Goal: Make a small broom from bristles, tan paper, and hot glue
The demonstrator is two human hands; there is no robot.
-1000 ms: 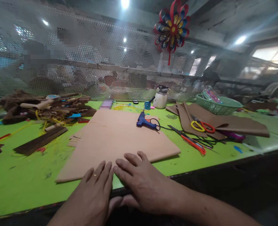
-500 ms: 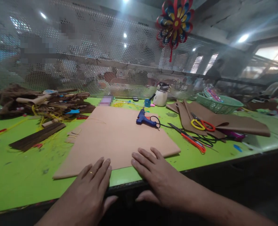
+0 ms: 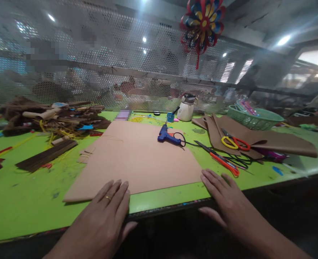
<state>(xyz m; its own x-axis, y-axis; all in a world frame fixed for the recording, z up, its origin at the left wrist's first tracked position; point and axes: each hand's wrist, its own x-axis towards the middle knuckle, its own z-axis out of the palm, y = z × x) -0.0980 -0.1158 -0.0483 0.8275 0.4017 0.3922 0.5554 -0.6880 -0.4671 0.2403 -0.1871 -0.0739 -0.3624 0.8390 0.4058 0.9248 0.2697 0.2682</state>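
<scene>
A large tan foam sheet point(image 3: 137, 158) lies flat on the green table point(image 3: 26, 201). My left hand point(image 3: 105, 219) rests palm down at the sheet's near edge, fingers stretched out and fingertips touching the sheet; a ring is on one finger. My right hand point(image 3: 226, 199) lies flat on the table by the sheet's near right corner, fingers spread and holding nothing. A blue glue gun point(image 3: 168, 136) sits on the sheet's far right part.
Orange-handled scissors point(image 3: 223, 162) lie just beyond my right hand. Yellow and red scissors point(image 3: 235, 142) rest on brown sheets point(image 3: 266, 138). A green basket point(image 3: 253, 118) and a white jar point(image 3: 187, 109) stand behind. Brown strips and scraps point(image 3: 48, 120) pile up at left. A perforated screen point(image 3: 121, 64) closes the back.
My right hand slid right along the near edge of the sheet, from beside my left hand to the sheet's right corner. My left hand stayed almost still.
</scene>
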